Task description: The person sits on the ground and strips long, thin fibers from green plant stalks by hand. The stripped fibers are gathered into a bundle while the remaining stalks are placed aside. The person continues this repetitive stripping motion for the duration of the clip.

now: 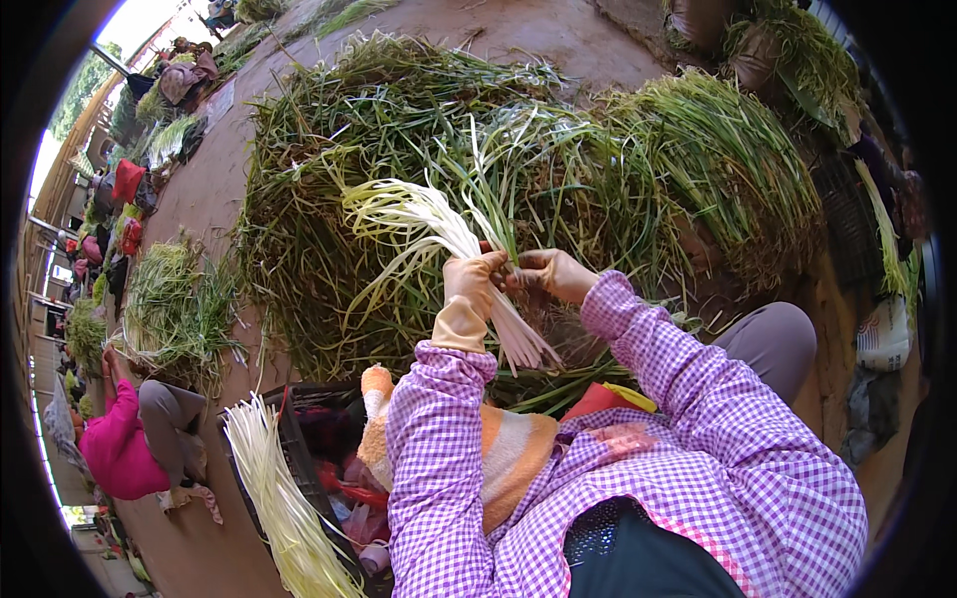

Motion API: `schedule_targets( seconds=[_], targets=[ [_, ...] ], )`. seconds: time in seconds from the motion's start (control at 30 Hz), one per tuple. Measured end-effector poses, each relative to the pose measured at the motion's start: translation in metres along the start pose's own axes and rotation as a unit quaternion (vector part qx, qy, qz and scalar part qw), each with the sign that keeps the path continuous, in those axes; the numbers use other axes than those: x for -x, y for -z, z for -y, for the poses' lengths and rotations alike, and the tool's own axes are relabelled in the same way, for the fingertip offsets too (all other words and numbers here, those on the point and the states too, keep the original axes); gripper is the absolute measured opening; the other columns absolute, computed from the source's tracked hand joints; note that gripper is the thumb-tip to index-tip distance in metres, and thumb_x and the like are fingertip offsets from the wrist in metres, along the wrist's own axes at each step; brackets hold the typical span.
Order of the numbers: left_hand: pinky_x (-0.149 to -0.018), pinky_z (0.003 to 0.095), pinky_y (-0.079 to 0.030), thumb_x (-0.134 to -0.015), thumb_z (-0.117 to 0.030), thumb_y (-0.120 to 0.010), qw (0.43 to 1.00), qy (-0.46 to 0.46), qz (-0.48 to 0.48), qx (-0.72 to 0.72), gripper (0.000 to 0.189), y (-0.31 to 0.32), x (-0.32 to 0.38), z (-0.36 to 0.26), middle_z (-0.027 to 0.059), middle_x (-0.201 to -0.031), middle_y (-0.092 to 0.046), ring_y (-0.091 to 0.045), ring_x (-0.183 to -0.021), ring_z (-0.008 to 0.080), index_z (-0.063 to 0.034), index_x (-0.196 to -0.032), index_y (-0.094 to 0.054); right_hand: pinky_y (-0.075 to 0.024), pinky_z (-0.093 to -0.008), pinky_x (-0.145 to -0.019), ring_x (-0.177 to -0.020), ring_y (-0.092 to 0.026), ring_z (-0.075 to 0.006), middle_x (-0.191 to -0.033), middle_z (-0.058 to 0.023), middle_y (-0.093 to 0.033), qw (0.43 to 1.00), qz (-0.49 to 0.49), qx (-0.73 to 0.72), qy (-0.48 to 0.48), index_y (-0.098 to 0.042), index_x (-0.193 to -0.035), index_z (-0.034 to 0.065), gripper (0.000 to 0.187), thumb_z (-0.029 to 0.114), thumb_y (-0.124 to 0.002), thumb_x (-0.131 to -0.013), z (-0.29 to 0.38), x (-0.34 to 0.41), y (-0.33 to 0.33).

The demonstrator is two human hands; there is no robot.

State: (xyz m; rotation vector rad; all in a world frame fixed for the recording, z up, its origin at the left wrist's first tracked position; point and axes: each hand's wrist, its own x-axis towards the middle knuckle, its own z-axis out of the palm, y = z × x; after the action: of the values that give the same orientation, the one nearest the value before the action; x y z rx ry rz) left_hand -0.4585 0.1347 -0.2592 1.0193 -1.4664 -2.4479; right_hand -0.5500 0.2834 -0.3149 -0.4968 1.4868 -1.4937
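My left hand (469,288), in a tan glove with a loose cuff, grips a bundle of pale stalks (441,224), apparently blanched chives or garlic leaves. Their yellowish leaf tips fan to the upper left, and the white cut-looking ends (527,336) hang below my fist. Close beside it, my right hand (555,273) pinches a few green-leaved stalks (502,232) near their lower part. Its fingertips meet those of my left hand, partly hidden there. Just beyond both hands lies a large heap of green leafy plants (321,224).
A bundle of pale stalks (280,493) lies along the rim of a black plastic crate (243,448) holding bags. An orange-and-white towel (516,456) covers my lap. Rooted plants (718,164) are stacked at the right. A person in pink (123,456) sits left near another heap (176,306).
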Motion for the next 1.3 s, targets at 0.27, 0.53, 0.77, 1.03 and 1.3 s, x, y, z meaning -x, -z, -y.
schedule_targets(
  seconds=[0.27, 0.53, 0.77, 1.03, 1.3],
  targets=[
    [-0.045, 0.0260, -0.050, -0.081, 0.004, -0.071, 0.991, -0.053, -0.106, 0.069, 0.011, 0.008, -0.013, 0.007, 0.0085, -0.070, -0.066, -0.055, -0.048, 0.0135, 0.0050, -0.091, -0.068, -0.0519, -0.0296, -0.049, -0.056, -0.064, -0.0159, -0.082, -0.0074, -0.071, 0.983, -0.153, -0.023, -0.094, -0.068, -0.102, 0.0017, 0.024, 0.024, -0.065, -0.094, -0.009, -0.004, -0.021],
    [-0.046, 0.0245, -0.051, -0.083, 0.001, -0.072, 0.988, -0.078, -0.118, 0.061, 0.012, 0.019, -0.006, -0.019, 0.0114, -0.076, -0.068, -0.057, -0.050, 0.0146, 0.0071, -0.092, -0.069, -0.0498, -0.0428, -0.094, -0.111, -0.063, -0.0337, -0.117, -0.0198, -0.066, 0.736, -0.172, 0.547, -0.360, -0.067, -0.116, 0.0030, 0.036, 0.027, -0.053, -0.094, -0.060, 0.053, 0.061],
    [-0.048, 0.0246, -0.048, -0.097, -0.008, -0.056, 0.997, 0.058, 0.006, 0.042, 0.017, 0.031, -0.014, -0.018, 0.0077, -0.086, -0.069, -0.048, -0.052, 0.0097, -0.0013, -0.107, -0.067, -0.0551, -0.0274, -0.062, -0.074, -0.066, -0.0136, -0.103, -0.0081, -0.072, 0.856, -0.226, 0.445, -0.133, -0.064, -0.122, 0.0068, 0.036, 0.028, -0.064, -0.093, 0.015, 0.029, 0.045],
    [-0.045, 0.0238, -0.043, -0.091, -0.009, -0.066, 0.993, -0.049, -0.037, -0.106, 0.020, 0.027, 0.001, -0.016, 0.0090, -0.086, -0.071, -0.053, -0.052, 0.0116, 0.0011, -0.108, -0.066, -0.0439, -0.0238, -0.045, -0.068, -0.070, -0.0153, -0.088, -0.0087, -0.072, 0.966, 0.028, -0.237, -0.099, -0.067, -0.102, 0.0021, 0.024, 0.017, -0.075, -0.086, 0.023, -0.024, -0.020],
    [-0.041, 0.0258, -0.050, -0.083, 0.001, -0.070, 0.995, -0.082, -0.050, 0.016, 0.008, 0.013, 0.001, -0.003, 0.0122, -0.074, -0.068, -0.065, -0.055, 0.0176, 0.0023, -0.089, -0.064, -0.0411, -0.0267, -0.044, -0.049, -0.049, -0.0085, -0.075, -0.0026, -0.068, 0.938, -0.073, -0.309, -0.139, -0.057, -0.087, 0.0117, 0.018, 0.016, -0.074, -0.087, 0.004, -0.023, -0.033]
  ],
)
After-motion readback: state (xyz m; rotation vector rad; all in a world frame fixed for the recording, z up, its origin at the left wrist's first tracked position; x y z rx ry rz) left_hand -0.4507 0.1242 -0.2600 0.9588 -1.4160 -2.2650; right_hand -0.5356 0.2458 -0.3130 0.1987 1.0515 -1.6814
